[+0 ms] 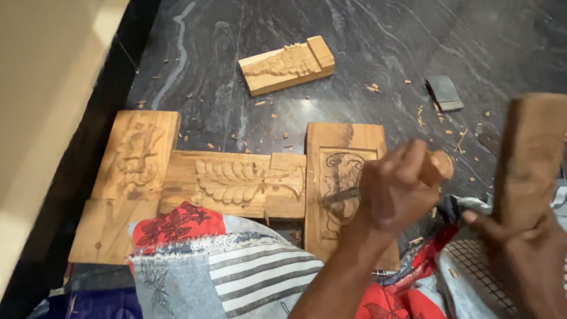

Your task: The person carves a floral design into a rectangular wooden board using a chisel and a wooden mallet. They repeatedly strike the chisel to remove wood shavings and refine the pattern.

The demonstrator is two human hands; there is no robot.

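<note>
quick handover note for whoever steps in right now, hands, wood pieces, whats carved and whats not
Left hand: closed around a wooden-handled chisel, blade tip on the upright carved panel.
Right hand: gripping a wooden mallet block, raised beside the chisel.
Panels lie on the dark stone floor: leaf-carved panel and another carved panel to the left, a small carved block farther off, a flat stone to the right. Wood chips are scattered around.
Done: the left panels show relief carving.
Left: the panel under the chisel shows mostly drawn outlines, with little cut.

left hand fisted, forearm angled in — right hand clenched, raised.
</note>
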